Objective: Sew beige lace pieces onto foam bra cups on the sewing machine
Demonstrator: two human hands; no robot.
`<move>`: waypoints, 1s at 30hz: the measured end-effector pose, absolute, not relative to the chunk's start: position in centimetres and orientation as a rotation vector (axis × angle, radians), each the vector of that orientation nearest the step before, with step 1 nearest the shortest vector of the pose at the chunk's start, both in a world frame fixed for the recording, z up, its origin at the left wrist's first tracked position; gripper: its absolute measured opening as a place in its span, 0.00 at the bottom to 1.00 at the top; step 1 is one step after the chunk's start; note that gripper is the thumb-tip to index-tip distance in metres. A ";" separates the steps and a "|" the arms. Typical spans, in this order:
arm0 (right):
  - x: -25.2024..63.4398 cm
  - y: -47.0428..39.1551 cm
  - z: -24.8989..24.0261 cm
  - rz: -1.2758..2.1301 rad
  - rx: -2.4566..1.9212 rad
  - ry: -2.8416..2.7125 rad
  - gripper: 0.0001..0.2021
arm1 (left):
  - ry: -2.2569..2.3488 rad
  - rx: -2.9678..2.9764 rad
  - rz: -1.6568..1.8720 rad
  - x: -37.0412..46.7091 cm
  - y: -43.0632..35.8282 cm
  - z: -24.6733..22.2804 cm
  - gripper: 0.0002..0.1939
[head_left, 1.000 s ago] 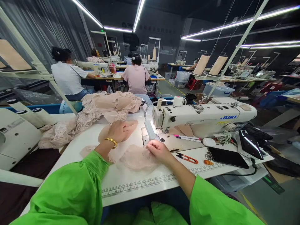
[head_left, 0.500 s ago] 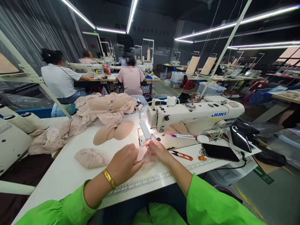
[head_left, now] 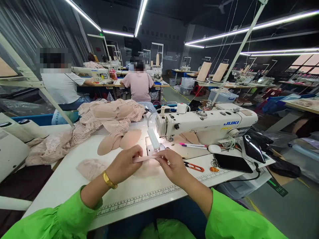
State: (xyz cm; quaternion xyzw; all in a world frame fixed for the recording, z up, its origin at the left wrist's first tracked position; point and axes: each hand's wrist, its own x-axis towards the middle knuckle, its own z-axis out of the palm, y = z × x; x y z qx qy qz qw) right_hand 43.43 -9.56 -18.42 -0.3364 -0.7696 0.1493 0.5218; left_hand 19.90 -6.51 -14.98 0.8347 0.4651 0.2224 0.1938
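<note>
A narrow strip of pale pink fabric (head_left: 144, 159) is stretched between my two hands, just in front of the needle area of the white sewing machine (head_left: 204, 121). My left hand (head_left: 127, 162) is closed on its left end. The fingertips of my right hand (head_left: 171, 164) pinch the right end. Sheer material below the strip is hard to make out. A pale lace piece (head_left: 91, 168) lies on the white table (head_left: 62, 189), left of my left hand. Beige cups (head_left: 109, 143) rest behind it.
Orange snips (head_left: 195, 166), a black phone (head_left: 233, 162), pens (head_left: 193, 145) and a white round item (head_left: 213, 148) lie right of my hands. A beige lace heap (head_left: 112, 114) is at the back left. Two people sit at machines further off.
My hands have moved apart and now hold the fabric strip taut between them. My left hand has shifted left and up, and its fingers have turned.
</note>
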 end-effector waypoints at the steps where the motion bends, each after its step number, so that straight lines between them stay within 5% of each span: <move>1: 43.4 -9.4 -18.7 0.311 -0.759 -1.851 0.08 | 1.381 2.500 0.777 19.5 -6.5 -15.0 0.05; 3: 43.6 -8.6 -19.7 0.262 -0.710 -1.910 0.10 | 1.394 2.849 0.926 18.8 -6.9 -15.2 0.07; 9: 45.9 -4.5 -23.0 -0.005 -0.761 -2.436 0.13 | 0.889 3.138 0.479 20.6 -7.1 -17.2 0.05; 13: 47.3 -2.9 -23.7 -0.005 -0.690 -2.551 0.14 | 0.851 3.150 0.470 23.2 -4.6 -19.5 0.17; 30: 49.0 -3.0 -23.3 0.084 -0.796 -2.486 0.13 | 0.909 3.038 0.673 24.2 -2.7 -22.6 0.12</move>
